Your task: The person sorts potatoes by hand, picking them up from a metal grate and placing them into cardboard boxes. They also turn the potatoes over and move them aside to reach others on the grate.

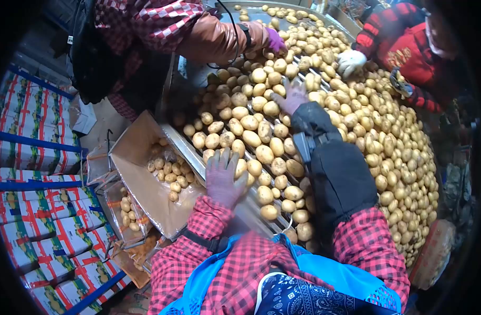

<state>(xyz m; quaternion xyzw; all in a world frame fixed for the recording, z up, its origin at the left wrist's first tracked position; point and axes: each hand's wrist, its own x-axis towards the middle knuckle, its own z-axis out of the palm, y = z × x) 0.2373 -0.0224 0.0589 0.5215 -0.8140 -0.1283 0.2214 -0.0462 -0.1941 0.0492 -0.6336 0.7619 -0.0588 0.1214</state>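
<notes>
Many yellow-brown potatoes (251, 137) lie on a metal sorting table with slats (193, 157). My left hand (223, 178), in a purple-grey glove, rests at the table's left edge with its fingers spread, their tips beside the nearest potatoes. Farther up the table my right hand (292, 97), in a similar glove, reaches among the potatoes with fingers apart, touching or just over them. Neither hand has a potato in its grasp. Left of the table stands an open cardboard box (140, 152) with a liner and potatoes inside.
A co-worker's purple-gloved hand (275, 41) reaches in from the upper left; another person's white-gloved hand (351, 62) is at the upper right. Stacked printed boxes (41, 226) stand at the left. A bag of potatoes (127, 212) hangs below the cardboard box.
</notes>
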